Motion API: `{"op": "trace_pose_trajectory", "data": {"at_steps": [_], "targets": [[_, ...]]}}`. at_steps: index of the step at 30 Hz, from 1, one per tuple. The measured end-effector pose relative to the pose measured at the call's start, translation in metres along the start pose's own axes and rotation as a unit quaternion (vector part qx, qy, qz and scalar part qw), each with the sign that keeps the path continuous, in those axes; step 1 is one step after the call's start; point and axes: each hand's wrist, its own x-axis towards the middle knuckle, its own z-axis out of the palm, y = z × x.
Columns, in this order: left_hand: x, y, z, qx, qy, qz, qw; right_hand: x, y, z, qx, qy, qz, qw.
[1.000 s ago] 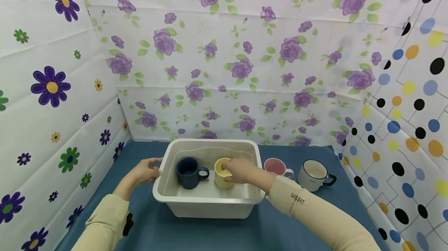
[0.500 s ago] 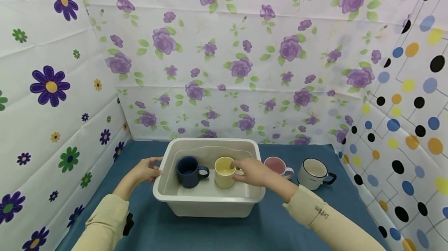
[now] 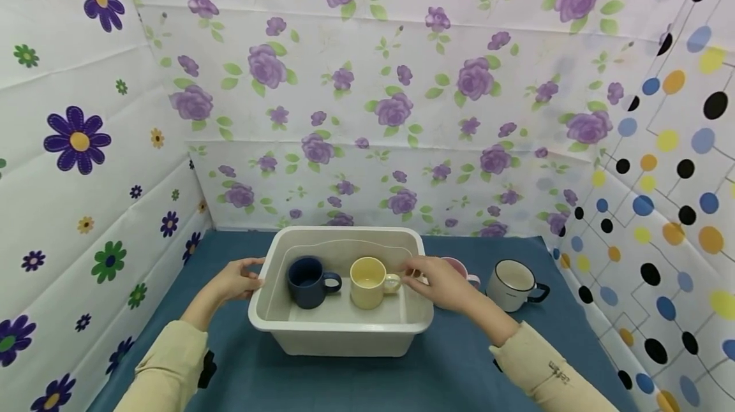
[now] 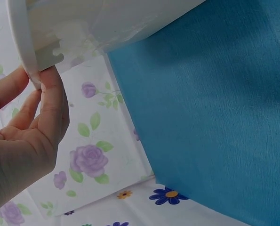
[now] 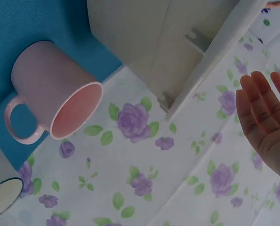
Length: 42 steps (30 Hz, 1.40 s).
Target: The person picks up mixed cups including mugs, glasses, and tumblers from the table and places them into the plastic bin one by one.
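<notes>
My left hand (image 3: 231,280) pinches the left rim of a white plastic tub (image 3: 344,326); in the left wrist view the thumb and fingers (image 4: 51,101) close on that rim. Inside the tub, a navy mug (image 3: 306,292) stands upright at the left. A yellow mug (image 3: 366,292) stands upright beside it, handle pointing right. Over the tub's right rim is my right hand (image 3: 445,283), holding nothing, a little right of the yellow mug's handle. The right wrist view shows its fingers (image 5: 257,101) loosely extended. Behind it, partly hidden, is a pink mug (image 3: 456,265).
Right of the pink mug stands a cream enamel mug (image 3: 506,291) with a dark rim and black handle. The blue tablecloth (image 3: 339,383) covers the table. Patterned curtains (image 3: 367,112) enclose the back and both sides.
My right hand has let go of the yellow mug and moved right to the tub's edge. The yellow mug stays in the tub. My left hand keeps its place on the rim.
</notes>
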Motion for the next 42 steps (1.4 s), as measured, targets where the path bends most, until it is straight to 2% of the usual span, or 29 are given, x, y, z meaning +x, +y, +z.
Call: {"op": "trace_pose_trajectory", "data": {"at_steps": [4,10,23,30,37,42], "targets": [[-0.001,0.000,0.002,-0.006,-0.003,0.000,1.0000,-0.014,0.004,-0.006,0.010,0.022,0.004,1.000],[0.000,0.000,0.003,-0.009,0.002,0.001,1.0000,-0.031,0.014,-0.013,0.049,0.034,0.059,0.996],[-0.002,0.000,0.004,-0.005,0.005,0.003,1.0000,-0.058,0.062,-0.014,0.017,0.076,0.130,0.988],[-0.002,0.000,-0.002,-0.004,-0.003,0.008,1.0000,-0.066,0.082,-0.019,0.029,0.068,0.152,0.986],[0.001,0.002,-0.005,0.003,-0.007,0.005,1.0000,-0.077,0.101,-0.029,-0.027,0.088,0.163,0.982],[0.000,-0.002,-0.002,-0.004,0.000,-0.004,1.0000,-0.084,0.117,-0.034,-0.052,0.059,0.205,0.976]]}}
